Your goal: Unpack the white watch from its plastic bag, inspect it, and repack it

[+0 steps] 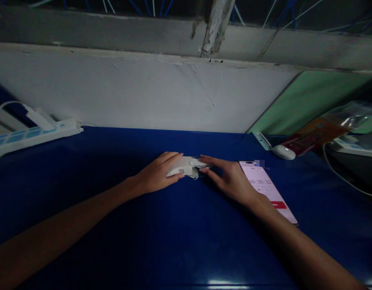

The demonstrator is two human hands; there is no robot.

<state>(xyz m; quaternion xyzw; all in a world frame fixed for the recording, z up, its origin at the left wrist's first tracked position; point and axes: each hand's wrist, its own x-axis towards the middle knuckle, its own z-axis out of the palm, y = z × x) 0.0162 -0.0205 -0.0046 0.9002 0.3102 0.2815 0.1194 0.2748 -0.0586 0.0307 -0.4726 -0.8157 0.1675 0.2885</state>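
Left hand first, in the head view: it grips the left end of a small white thing, with fingers at the back and the thumb at the front. Right hand has its thumb and fingers closed on the other end, where some loose, shiny bits stick out. It is too blurry to say what the white thing is. It sits between the two hands, near the middle, over a shiny blue table. I cannot tell if it touches the table.

Just beside the right hand lies a phone, partly hidden by the wrist. Its screen has big numbers and a red button. Farther right are a little white case and a see-through bag with red and orange on it. Far to the left is a white power strip. Behind the table stands a white board, with a green one to its right.
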